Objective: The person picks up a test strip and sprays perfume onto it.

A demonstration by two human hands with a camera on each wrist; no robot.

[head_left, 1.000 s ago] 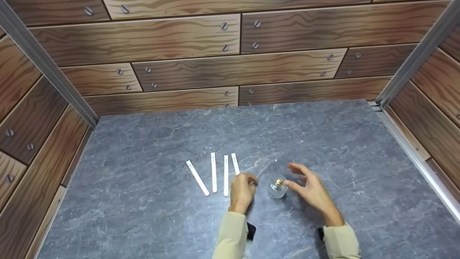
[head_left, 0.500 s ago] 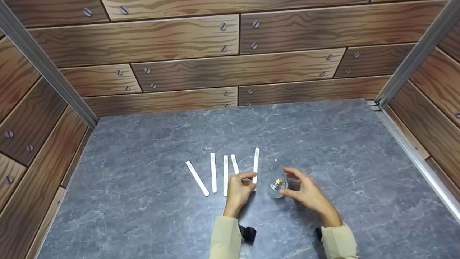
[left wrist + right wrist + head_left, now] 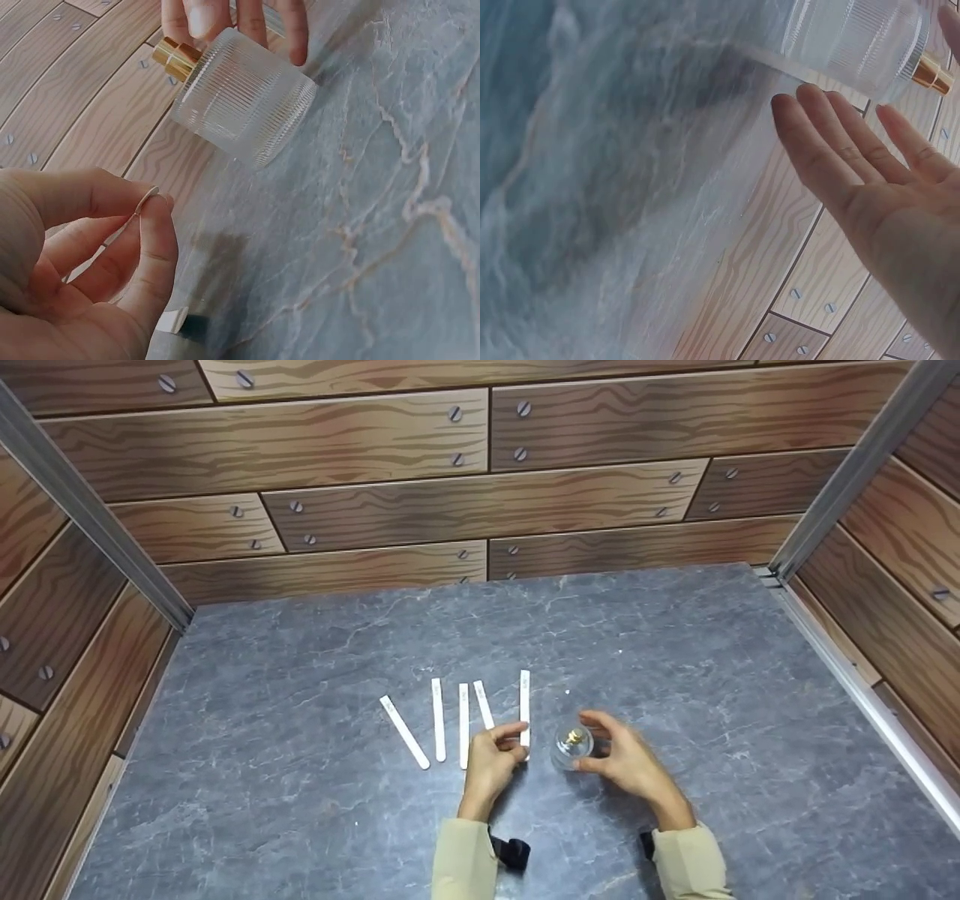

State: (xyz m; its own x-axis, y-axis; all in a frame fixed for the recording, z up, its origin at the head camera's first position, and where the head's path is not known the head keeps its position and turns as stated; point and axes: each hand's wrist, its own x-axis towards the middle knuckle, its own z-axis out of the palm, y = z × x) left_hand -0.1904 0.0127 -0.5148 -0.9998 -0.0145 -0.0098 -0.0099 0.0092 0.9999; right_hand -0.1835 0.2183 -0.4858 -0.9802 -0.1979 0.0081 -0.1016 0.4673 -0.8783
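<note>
My left hand (image 3: 491,765) pinches the near part of a white paper test strip (image 3: 525,697) between thumb and index finger. The strip's printed end points away from me; in the left wrist view its thin edge (image 3: 152,192) shows at the fingertips. To the right stands an upright clear ribbed-glass perfume bottle (image 3: 568,757), with a bare gold spray top (image 3: 176,58). Around its right side my right hand (image 3: 634,761) spreads, thumb in front and fingers behind. Extended fingers (image 3: 832,139) lie close beside the glass in the right wrist view.
Several more white strips (image 3: 438,720) lie fanned on the grey marbled table (image 3: 285,810), left of the held one. The left hand partly covers the nearest of them. Wood-patterned walls (image 3: 375,442) enclose the back and sides, with metal rails (image 3: 862,705) at the corners.
The left hand has turned, bringing the held strip into view, pointing away. The right hand has shifted from beside the spray top to lower around the bottle's side. The head view has shifted slightly.
</note>
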